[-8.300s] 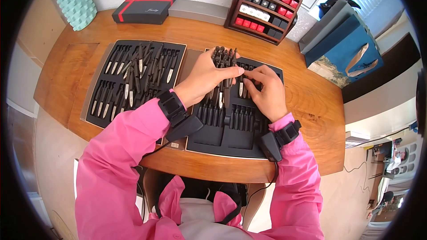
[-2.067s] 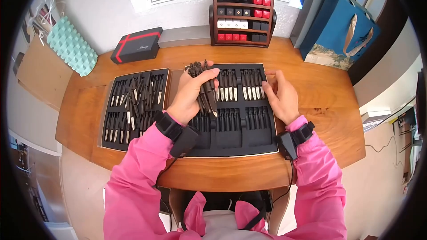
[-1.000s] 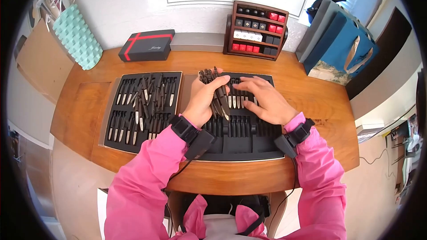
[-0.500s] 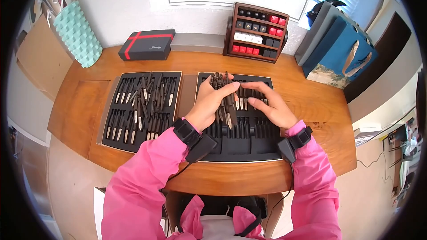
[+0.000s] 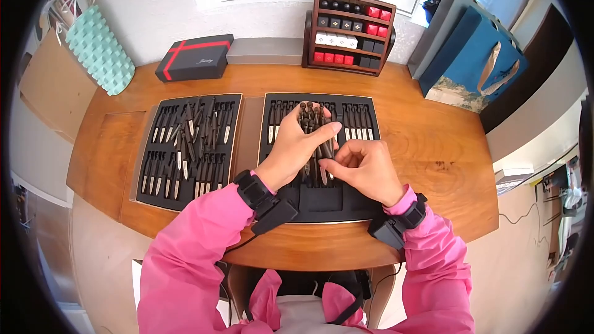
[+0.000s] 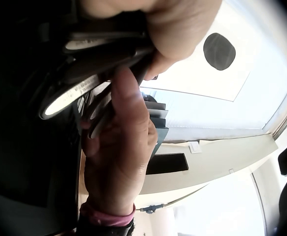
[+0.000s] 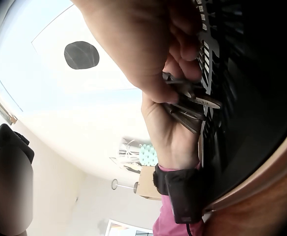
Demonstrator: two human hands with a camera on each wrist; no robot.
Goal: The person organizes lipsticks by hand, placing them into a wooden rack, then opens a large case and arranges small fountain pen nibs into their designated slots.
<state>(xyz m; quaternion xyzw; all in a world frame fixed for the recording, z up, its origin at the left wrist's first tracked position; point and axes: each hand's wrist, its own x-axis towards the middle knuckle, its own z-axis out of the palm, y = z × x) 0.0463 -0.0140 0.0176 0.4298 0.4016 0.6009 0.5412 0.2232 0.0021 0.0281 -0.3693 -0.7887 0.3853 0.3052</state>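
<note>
In the head view my left hand (image 5: 288, 151) grips a bundle of dark slim sticks (image 5: 308, 120) above the right black tray (image 5: 352, 209); some have pale labelled ends. My right hand (image 5: 371, 170), fingers curled, pinches a stick near the lower ends of that bundle. The left wrist view has the right hand (image 6: 119, 157) with its thumb against a stick, beside a labelled one (image 6: 69, 98). In the right wrist view the left hand (image 7: 168, 137) is around the sticks (image 7: 185, 118), and my right fingers partly hide them.
The left tray (image 5: 147, 199) holds slotted sticks and a loose heap across them. Behind stand a dark box with red ribbon (image 5: 195, 59), a wooden rack of small blocks (image 5: 349, 31) and a blue bag (image 5: 473, 62). Labelled sticks lie in the right tray's upper slots.
Since the last earlier frame my right hand has come down from the tray's upper slots to the bundle's lower ends, its fingers now more curled. The left hand still grips the bundle.
</note>
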